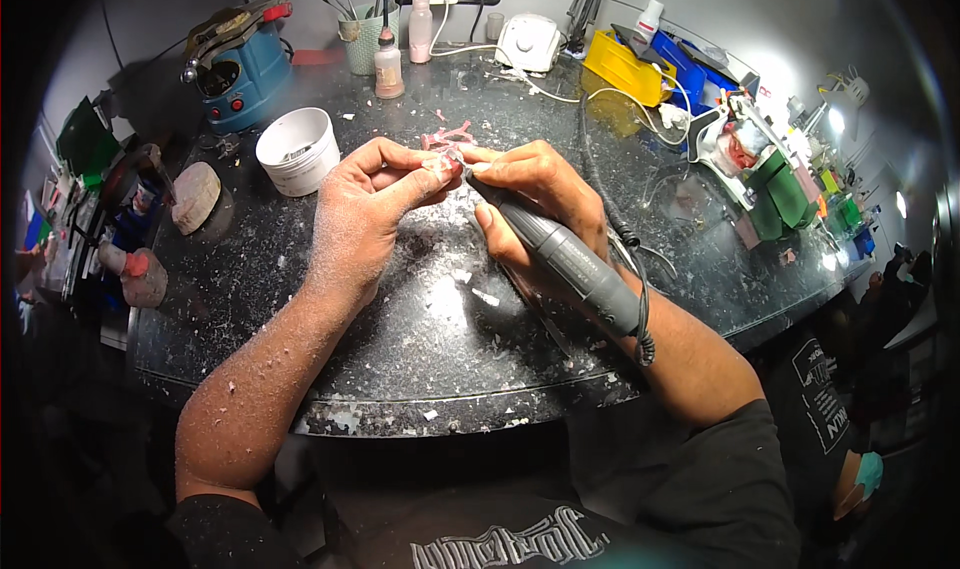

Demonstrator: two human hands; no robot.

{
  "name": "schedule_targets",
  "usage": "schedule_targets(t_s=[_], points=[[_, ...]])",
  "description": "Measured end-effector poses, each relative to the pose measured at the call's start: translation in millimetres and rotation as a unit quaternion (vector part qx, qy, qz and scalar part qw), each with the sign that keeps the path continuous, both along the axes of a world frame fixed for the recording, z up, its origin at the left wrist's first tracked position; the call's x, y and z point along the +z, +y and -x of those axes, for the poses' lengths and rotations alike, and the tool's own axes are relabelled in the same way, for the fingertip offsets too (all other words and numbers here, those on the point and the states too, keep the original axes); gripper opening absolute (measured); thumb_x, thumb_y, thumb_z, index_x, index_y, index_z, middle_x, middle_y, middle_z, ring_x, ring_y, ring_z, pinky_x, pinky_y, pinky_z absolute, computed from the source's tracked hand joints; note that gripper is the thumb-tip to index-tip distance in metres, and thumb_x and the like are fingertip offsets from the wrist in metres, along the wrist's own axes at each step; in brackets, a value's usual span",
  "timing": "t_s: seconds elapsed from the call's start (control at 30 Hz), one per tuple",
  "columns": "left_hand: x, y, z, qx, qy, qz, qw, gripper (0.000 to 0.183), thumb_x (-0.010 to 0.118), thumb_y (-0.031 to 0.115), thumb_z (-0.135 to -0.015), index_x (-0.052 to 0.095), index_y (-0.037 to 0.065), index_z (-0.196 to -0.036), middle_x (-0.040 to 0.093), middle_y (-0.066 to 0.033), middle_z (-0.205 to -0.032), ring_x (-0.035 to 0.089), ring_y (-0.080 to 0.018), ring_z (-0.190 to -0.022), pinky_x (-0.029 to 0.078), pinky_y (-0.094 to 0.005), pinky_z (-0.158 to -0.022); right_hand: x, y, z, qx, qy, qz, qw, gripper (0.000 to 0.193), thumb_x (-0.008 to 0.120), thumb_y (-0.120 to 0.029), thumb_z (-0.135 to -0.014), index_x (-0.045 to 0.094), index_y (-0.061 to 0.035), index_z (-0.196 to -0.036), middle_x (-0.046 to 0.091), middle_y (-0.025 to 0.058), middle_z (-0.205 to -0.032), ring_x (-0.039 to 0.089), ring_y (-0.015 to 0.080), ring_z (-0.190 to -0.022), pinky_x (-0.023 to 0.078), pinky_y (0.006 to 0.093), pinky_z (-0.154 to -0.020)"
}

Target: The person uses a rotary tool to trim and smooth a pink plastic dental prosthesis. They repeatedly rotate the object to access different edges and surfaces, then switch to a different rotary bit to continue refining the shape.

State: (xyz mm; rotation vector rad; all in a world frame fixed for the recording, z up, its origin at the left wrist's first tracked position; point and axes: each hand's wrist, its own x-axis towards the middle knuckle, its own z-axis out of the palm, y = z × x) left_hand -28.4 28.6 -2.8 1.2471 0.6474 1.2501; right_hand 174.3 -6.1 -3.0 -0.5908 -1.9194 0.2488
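Observation:
Above the middle of the bench, my left hand (362, 199) pinches a small pink and whitish piece (445, 165) that looks like part of a denture; the fingers cover much of it. My right hand (548, 191) is closed around a black rotary handpiece (580, 264), its body slanting down to the right along the forearm. The tip of the handpiece is right at the piece, where both hands' fingertips meet; whether it touches cannot be made out. Pale dust coats my left hand and forearm. Just beyond the fingers lie pink branching scraps (452, 134).
A white tub (300, 154) stands left of my hands, with a blue machine (245, 84) behind it. At the back are a dropper bottle (388, 69), a white box (528, 44) and a yellow bin (625, 69). The handpiece's coiled cord (646, 344) hangs by my right forearm.

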Motion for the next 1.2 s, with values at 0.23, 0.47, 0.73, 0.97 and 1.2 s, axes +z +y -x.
schedule_targets(t_s=[0.23,0.47,0.73,0.97,1.2], points=[[0.4,1.8,1.0,-0.04,-0.035,0.038,0.998,0.014,0.074,0.006,-0.093,0.065,-0.001,-0.102,0.074,-0.0158,-0.104,0.074,-0.0218,-0.097,0.061,-0.0346,-0.093,-7.6,1.4,3.8,-0.027,0.052,-0.002,0.998,0.031,0.067,0.01,-0.085,0.06,0.003,-0.115,0.06,0.0139,-0.107,0.067,0.0251,-0.11,0.053,0.0337,-0.097],[3.1,-0.7,0.1,-0.043,-0.04,0.05,0.997,0.014,0.073,0.006,-0.094,0.065,-0.001,-0.102,0.074,-0.0164,-0.104,0.074,-0.0219,-0.098,0.061,-0.0352,-0.094,-2.4,0.0,-0.5,-0.047,0.022,-0.004,0.999,0.031,0.07,0.007,-0.086,0.06,0.0029,-0.115,0.063,0.0143,-0.106,0.065,0.0194,-0.098,0.054,0.0308,-0.09],[1.0,0.8,0.5,-0.045,-0.041,0.04,0.997,0.013,0.073,0.006,-0.094,0.064,-0.001,-0.102,0.074,-0.0162,-0.104,0.074,-0.0217,-0.098,0.061,-0.0355,-0.094,-2.0,0.8,1.4,-0.034,0.029,-0.015,0.999,0.031,0.07,0.005,-0.086,0.06,0.0029,-0.115,0.063,0.0146,-0.106,0.065,0.0189,-0.097,0.053,0.0308,-0.089],[1.3,-0.5,0.7,-0.035,-0.039,0.037,0.998,0.012,0.072,0.006,-0.095,0.064,0.0,-0.102,0.074,-0.0158,-0.104,0.074,-0.0216,-0.097,0.061,-0.0352,-0.093,-3.8,-0.1,1.9,-0.007,0.027,0.005,1.0,0.032,0.067,0.011,-0.086,0.059,0.0041,-0.116,0.059,0.0153,-0.106,0.067,0.0286,-0.113,0.053,0.0378,-0.1],[-0.1,0.1,1.5,-0.033,-0.032,0.041,0.998,0.013,0.071,0.008,-0.096,0.064,0.0,-0.102,0.074,-0.0151,-0.103,0.074,-0.0215,-0.097,0.061,-0.0349,-0.092,0.6,-2.4,1.1,0.004,0.003,0.009,1.0,0.032,0.067,0.011,-0.086,0.059,0.0044,-0.116,0.059,0.0161,-0.107,0.066,0.035,-0.119,0.053,0.0414,-0.103]])
